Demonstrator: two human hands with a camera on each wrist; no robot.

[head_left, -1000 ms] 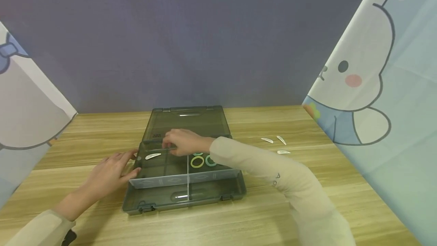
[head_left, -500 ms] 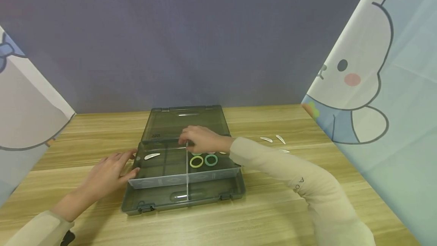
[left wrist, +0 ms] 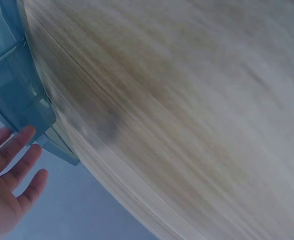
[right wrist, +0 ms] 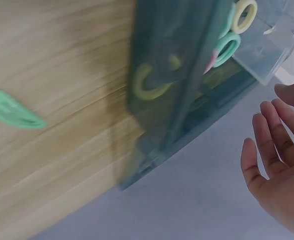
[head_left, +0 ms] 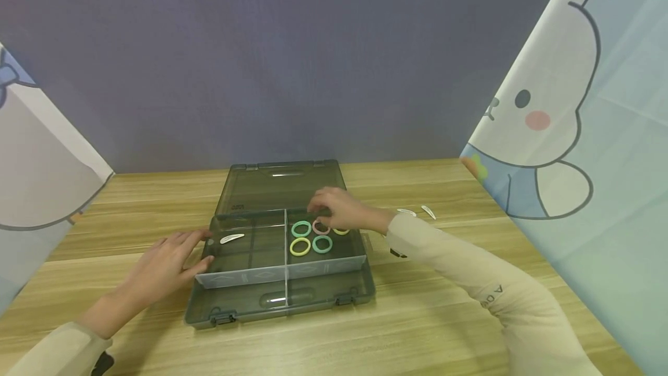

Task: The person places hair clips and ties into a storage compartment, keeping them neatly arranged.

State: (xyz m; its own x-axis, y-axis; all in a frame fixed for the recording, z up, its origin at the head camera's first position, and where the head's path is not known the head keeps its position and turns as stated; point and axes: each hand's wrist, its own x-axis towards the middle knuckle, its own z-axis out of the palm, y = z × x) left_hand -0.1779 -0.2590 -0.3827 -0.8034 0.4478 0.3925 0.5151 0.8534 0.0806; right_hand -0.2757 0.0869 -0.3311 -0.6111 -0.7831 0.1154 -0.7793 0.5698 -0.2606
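the right grip point(head_left: 336, 209) has moved rightward since the earlier frame, from over the left compartment point(head_left: 267, 248) to above the back of the right compartment point(head_left: 345, 247); the left grip point(head_left: 169, 257) and the clip point(head_left: 232, 238) lie where they were. the clip sits flat in the left compartment of the box point(head_left: 330, 293); other clips point(head_left: 428, 212) lie on the worktop point(head_left: 428, 318), to the right. it should be light, thin and stiff, a little slick and hard to break; a fingertip pinch across its long edges near the middle looks best, as lying flat it offers little to catch. the rings point(head_left: 322, 252) are probably soft and springy. the right grip holds nothing, thumb apart from the slightly bent fingers, its sleeve point(head_left: 459, 271) slanting in from the right. the left grip is empty too, fingers spread, at the left edge of the box.
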